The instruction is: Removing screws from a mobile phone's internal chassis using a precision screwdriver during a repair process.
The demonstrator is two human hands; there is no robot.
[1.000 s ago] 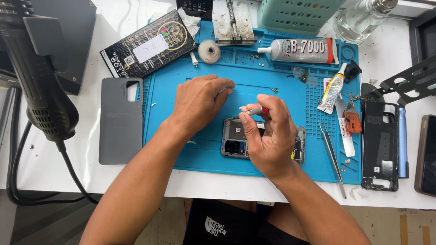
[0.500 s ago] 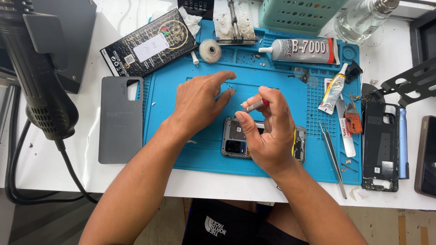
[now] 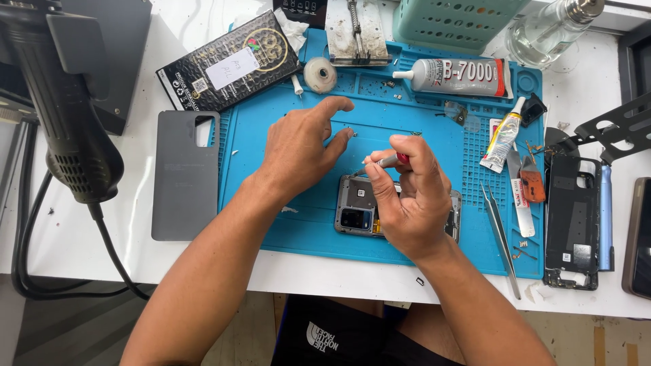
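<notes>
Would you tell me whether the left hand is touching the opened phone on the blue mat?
Apart: the head view shows bare mat between the left hand and the phone.

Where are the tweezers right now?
In the head view, the tweezers lie on the blue mat, at its right side, just right of the opened phone.
</notes>
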